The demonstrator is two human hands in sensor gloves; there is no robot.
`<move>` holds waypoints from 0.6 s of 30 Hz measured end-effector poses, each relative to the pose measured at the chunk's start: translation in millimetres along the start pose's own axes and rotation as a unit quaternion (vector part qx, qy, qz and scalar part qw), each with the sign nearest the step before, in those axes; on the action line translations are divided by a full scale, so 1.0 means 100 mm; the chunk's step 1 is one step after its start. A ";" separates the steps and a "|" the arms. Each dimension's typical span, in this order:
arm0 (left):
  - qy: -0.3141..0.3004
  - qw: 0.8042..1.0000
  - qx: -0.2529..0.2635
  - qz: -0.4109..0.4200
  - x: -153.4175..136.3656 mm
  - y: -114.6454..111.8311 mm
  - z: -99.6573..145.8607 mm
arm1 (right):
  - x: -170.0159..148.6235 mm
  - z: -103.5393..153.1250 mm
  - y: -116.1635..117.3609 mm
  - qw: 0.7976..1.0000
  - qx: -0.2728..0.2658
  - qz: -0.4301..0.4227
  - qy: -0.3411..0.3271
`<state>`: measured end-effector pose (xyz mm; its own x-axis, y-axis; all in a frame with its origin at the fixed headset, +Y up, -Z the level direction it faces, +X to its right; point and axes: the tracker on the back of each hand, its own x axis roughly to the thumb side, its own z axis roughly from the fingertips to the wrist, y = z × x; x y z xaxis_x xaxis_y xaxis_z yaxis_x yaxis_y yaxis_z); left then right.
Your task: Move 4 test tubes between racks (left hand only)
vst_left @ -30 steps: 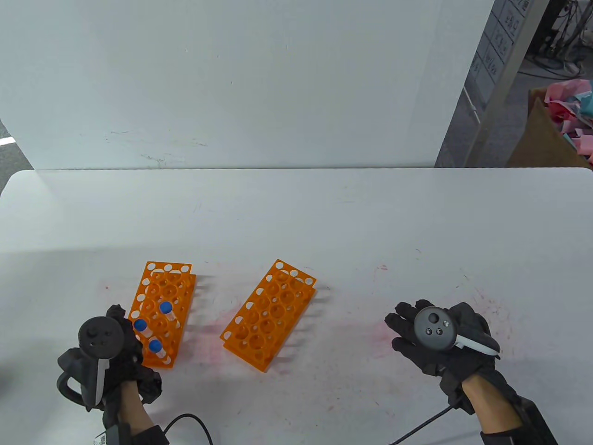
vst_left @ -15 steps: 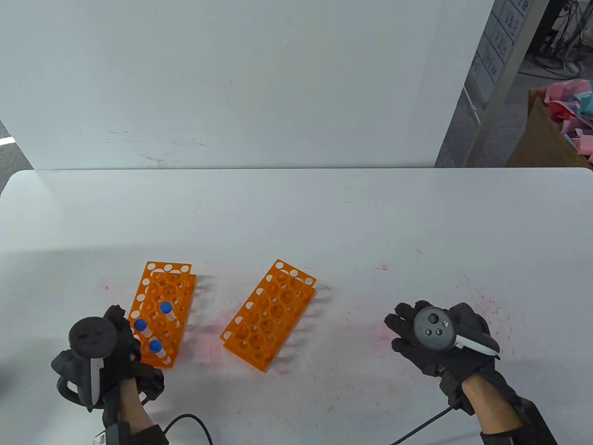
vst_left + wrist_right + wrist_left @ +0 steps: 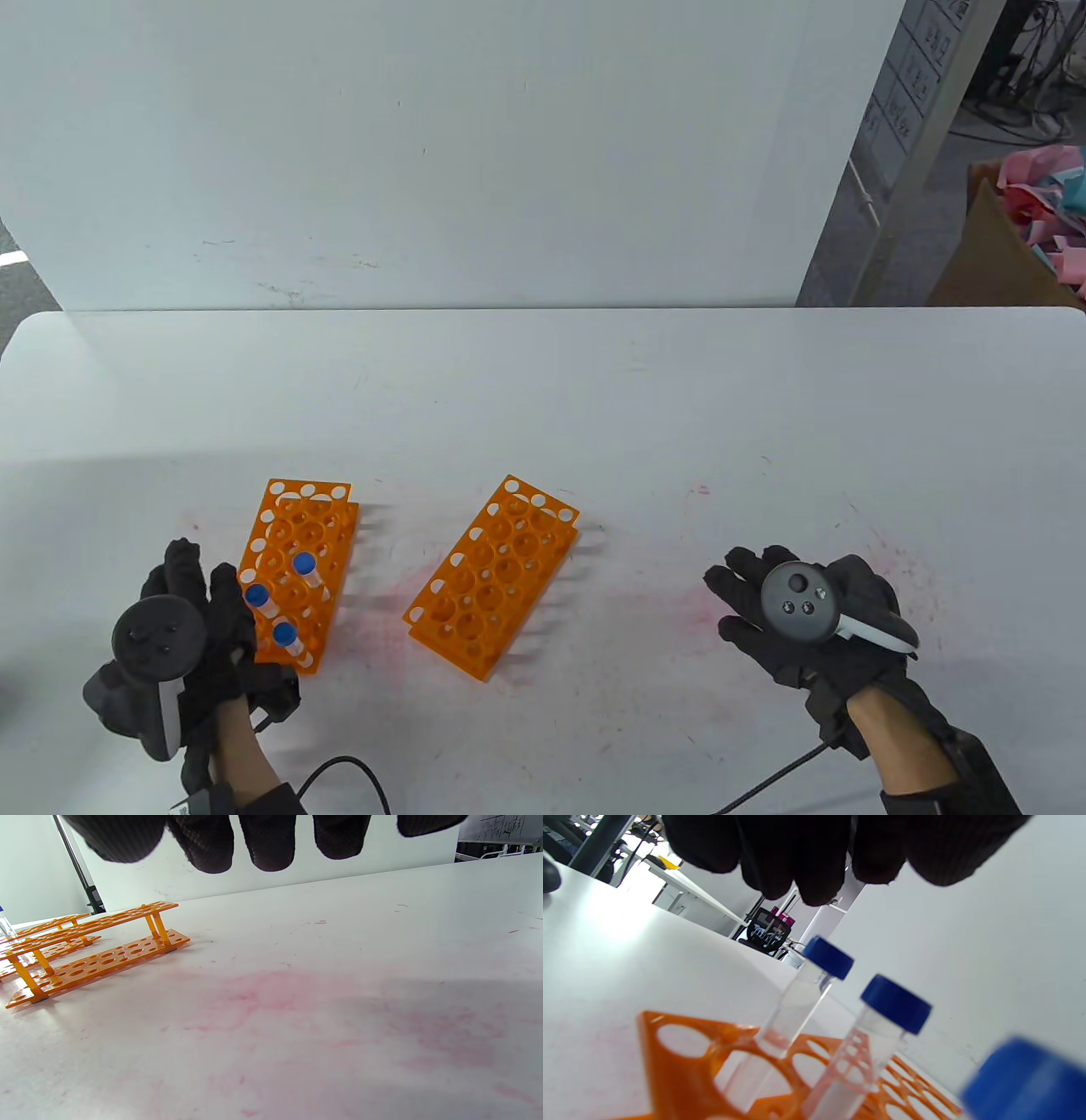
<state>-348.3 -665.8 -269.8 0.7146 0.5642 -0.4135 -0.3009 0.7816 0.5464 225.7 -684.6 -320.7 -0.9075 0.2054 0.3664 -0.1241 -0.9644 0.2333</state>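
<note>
White, pink-stained table (image 3: 594, 399); at 7 o'clock, left rack (image 3: 293, 573) holds three blue-capped tubes (image 3: 301, 567). Left hand (image 3: 182, 645) fingers spread, right hand (image 3: 806, 624) fingers spread.

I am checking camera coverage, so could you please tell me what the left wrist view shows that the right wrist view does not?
Only the left wrist view shows the blue-capped tubes up close, standing in the left rack, with the left hand empty above them. Only the right wrist view shows the empty right rack, the pink stain on the table, and the right hand. Both show orange racks on the white table.
</note>
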 end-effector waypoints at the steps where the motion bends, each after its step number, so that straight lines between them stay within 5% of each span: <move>1: -0.019 1.000 0.003 -0.001 0.05 0.01 0.02 | 0.00 0.00 0.00 1.000 -0.002 0.002 0.002; 11: -0.179 0.978 -0.034 -0.106 0.53 -0.13 0.21 | -0.06 0.01 -0.03 1.000 -0.022 0.003 0.014; 18: -0.258 0.962 -0.038 -0.085 0.78 -0.27 0.36 | -0.09 -0.01 -0.02 0.999 -0.030 0.003 0.019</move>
<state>-262.2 -652.4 -290.9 0.9697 0.2351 -0.0656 -0.1835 0.8793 0.4394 233.8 -684.2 -324.9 -0.9226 0.1935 0.3338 -0.1407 -0.9743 0.1760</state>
